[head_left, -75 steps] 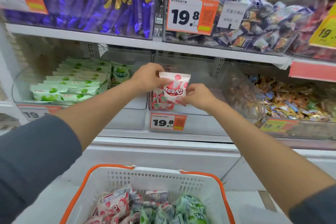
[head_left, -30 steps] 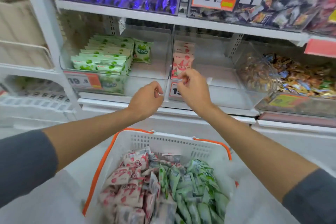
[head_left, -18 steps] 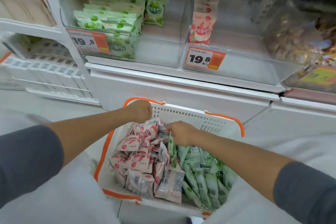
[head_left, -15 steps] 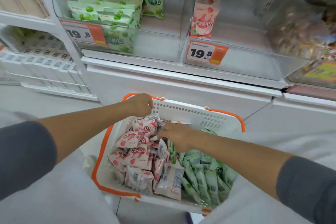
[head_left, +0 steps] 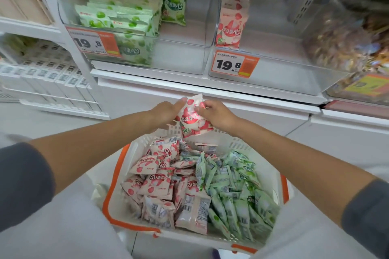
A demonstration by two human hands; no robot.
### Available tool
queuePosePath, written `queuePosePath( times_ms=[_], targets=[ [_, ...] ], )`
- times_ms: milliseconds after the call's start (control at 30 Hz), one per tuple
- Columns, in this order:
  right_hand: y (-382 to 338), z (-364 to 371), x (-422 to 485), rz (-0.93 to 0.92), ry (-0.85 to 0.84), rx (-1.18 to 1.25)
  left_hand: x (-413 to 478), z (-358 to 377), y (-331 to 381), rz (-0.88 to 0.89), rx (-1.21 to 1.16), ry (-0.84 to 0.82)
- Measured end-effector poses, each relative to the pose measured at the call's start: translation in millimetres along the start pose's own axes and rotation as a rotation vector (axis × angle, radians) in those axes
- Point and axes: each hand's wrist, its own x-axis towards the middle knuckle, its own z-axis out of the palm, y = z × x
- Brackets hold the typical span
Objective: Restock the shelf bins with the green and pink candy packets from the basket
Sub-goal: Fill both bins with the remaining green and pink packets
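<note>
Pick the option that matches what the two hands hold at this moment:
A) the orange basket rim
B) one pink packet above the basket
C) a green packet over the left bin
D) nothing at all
B: the left hand and the right hand both pinch the same pink packet, raised above the basket and below the shelf bins.

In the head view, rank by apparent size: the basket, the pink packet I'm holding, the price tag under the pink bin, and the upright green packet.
1. basket, by far.
2. held pink packet, though it is nearer the camera.
3. Tie: price tag and upright green packet look about alike.
</note>
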Motion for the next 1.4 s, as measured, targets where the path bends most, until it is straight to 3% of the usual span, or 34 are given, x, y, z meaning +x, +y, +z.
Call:
queuePosePath(
  times_ms=[100,167,267,367,467,633,733,800,933,1033,1100,1233,1333,1400],
  targets=[
    [-9,2,-4,0.039,-0.006,0.200,0,5,7,0.036,-0.304,0.052],
    [-12,2,-6,0.042,0.008,0.310,5,4,8,0.093,-0.339,0.162],
    [-18,-5,-11,0.071,-0.028,0.426,8,3,13,0.272,-0.133,0.364],
    [-25,-21,-16,0.077,-0.032,0.329,0,7,34,0.410,-0.111,0.346],
    [-36,-61,-21,0.078,0.104,0.269,-10,3,62,0.552,-0.132,0.345],
    [-57,-169,-41,0.080,0.326,0.403,-32,-22,133,0.903,0.136,0.515],
    [-54,-220,-42,0.068,0.471,0.480,-19,-28,189,0.938,0.342,0.430],
    [-49,-242,-36,0.052,0.547,0.537,-2,-26,225,0.889,0.586,0.271],
    [-39,-263,-14,0.026,0.590,0.584,44,1,268,0.646,0.901,-0.099],
    [-37,-271,-2,-0.001,0.583,0.600,71,20,268,0.359,1.097,-0.255],
    [-38,-276,3,-0.027,0.575,0.614,87,21,263,0.305,1.252,-0.280],
    [-39,-279,10,-0.035,0.581,0.626,108,0,263,0.397,1.248,-0.191],
    [-37,-278,13,-0.012,0.580,0.622,104,-7,271,0.669,1.211,-0.031],
    [-36,-279,12,-0.011,0.585,0.619,99,-4,271,0.786,1.202,-0.065]
  ],
)
